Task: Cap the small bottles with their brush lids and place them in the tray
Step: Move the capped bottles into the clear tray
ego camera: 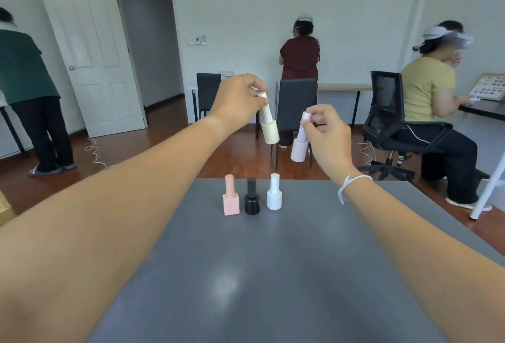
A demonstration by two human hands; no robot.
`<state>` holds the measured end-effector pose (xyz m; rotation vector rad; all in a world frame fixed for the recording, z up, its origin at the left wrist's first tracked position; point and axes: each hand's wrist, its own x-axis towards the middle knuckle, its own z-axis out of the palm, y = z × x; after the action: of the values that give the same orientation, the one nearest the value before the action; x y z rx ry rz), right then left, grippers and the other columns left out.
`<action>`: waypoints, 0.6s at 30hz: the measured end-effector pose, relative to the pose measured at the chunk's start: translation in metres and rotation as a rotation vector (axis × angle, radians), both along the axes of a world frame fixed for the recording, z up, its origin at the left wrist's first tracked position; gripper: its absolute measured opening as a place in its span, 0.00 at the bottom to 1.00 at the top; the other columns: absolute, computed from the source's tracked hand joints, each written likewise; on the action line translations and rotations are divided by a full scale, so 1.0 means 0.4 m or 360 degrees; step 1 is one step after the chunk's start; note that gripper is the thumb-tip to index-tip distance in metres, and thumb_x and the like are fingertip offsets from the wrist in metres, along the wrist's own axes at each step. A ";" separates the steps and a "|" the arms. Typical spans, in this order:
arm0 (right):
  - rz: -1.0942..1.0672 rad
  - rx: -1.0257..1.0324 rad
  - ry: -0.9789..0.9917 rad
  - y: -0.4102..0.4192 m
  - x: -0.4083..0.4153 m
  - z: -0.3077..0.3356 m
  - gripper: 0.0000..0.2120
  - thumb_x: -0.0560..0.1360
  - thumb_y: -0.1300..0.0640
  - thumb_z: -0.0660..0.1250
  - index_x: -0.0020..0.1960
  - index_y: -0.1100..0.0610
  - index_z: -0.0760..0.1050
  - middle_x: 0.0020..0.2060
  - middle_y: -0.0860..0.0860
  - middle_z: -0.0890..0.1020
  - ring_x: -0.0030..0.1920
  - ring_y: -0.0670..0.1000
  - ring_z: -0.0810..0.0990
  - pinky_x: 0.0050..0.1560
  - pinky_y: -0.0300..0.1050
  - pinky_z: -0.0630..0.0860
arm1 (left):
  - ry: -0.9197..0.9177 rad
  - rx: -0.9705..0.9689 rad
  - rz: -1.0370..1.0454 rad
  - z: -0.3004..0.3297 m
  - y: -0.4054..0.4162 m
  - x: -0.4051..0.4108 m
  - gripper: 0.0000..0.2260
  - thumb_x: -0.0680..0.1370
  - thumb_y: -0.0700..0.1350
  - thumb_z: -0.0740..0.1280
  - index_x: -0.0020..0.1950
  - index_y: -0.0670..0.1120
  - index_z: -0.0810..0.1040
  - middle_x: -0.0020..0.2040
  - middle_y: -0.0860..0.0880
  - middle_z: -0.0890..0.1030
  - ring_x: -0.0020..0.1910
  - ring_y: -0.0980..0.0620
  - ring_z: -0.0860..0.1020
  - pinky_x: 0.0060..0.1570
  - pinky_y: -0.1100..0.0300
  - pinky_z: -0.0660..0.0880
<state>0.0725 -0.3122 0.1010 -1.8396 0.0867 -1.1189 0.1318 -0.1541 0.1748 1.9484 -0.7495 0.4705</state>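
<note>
Left hand point(240, 99) pinches cream bottle point(269, 124) by its cap; right hand point(328, 135) pinches lilac bottle point(300, 143) likewise, both held above table's point(273, 274) far edge. Pink point(231, 199), black point(252, 197), white point(274, 193) capped bottles stand there in a row.

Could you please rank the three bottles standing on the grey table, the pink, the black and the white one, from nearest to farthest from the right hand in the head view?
From the right hand:
1. White bottle, right end of the row, closest to that hand.
2. Black bottle, middle of the row.
3. Pink bottle, left end, farthest.
</note>
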 end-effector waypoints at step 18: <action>0.0525 0.0076 0.0058 0.504 0.179 0.048 0.06 0.74 0.63 0.64 0.46 0.52 0.73 0.36 0.44 0.76 0.35 0.47 0.77 0.46 0.54 0.80 | 0.0020 0.0044 0.0514 0.008 0.543 0.082 0.06 0.73 0.39 0.69 0.49 0.44 0.80 0.41 0.48 0.78 0.37 0.54 0.75 0.33 0.71 0.67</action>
<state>0.1443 -0.1108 0.1203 -1.7551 -0.1628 -0.8455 0.1646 0.0632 0.1779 2.1057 -0.4341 0.6434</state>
